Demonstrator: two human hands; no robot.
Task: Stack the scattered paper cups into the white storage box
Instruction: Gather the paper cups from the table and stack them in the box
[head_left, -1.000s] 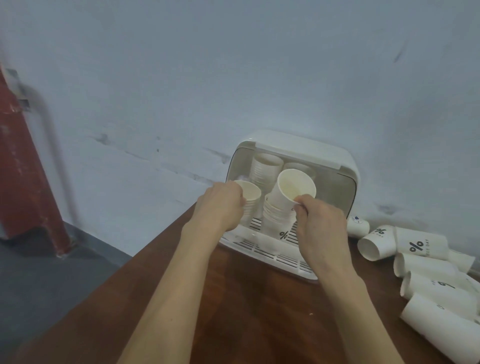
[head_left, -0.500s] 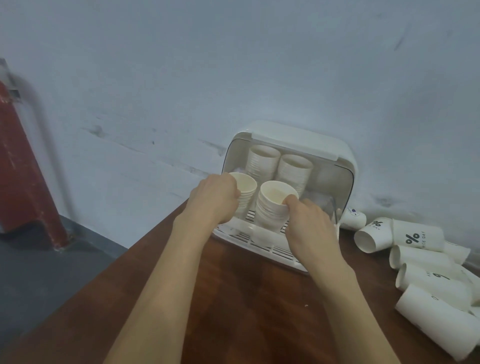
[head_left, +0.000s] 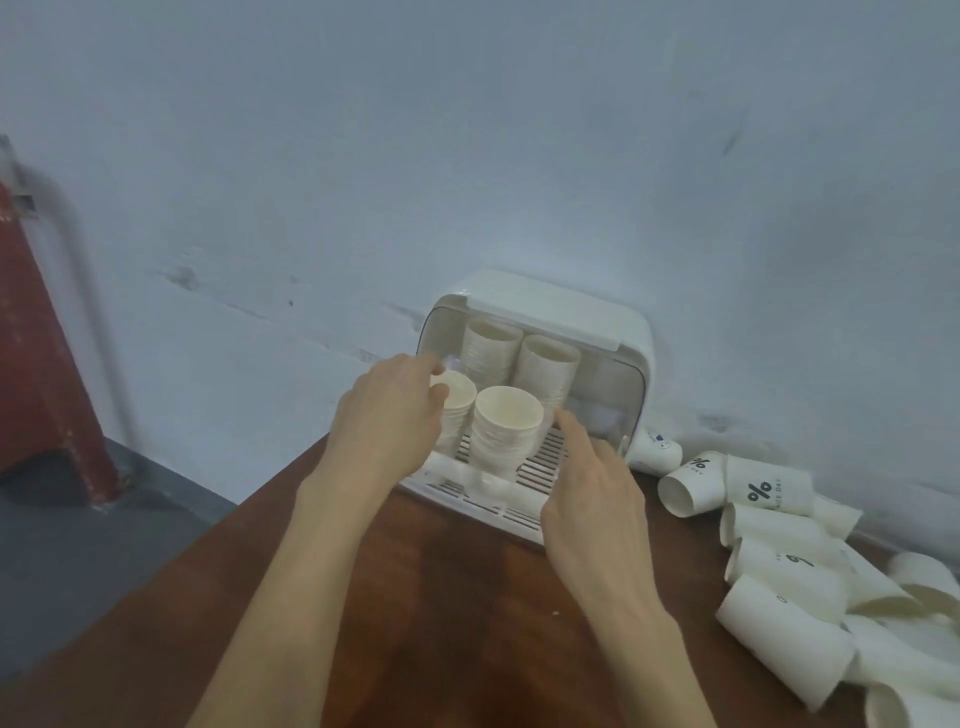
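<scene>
On the table (head_left: 441, 597), right of the white storage box (head_left: 545, 312), loose paper cups (head_left: 696, 483) lie. Your left hand (head_left: 387, 421) rests against a stack (head_left: 452, 410); right hand (head_left: 592, 499) empty, fingers relaxed. Cups look light and crushable: grip mid-wall, gently.

The single head-worn camera is looking forward and down from close range, facing the wall (head_left: 467, 130) across the table (head_left: 441, 597); no second view is sharing the scene.
</scene>
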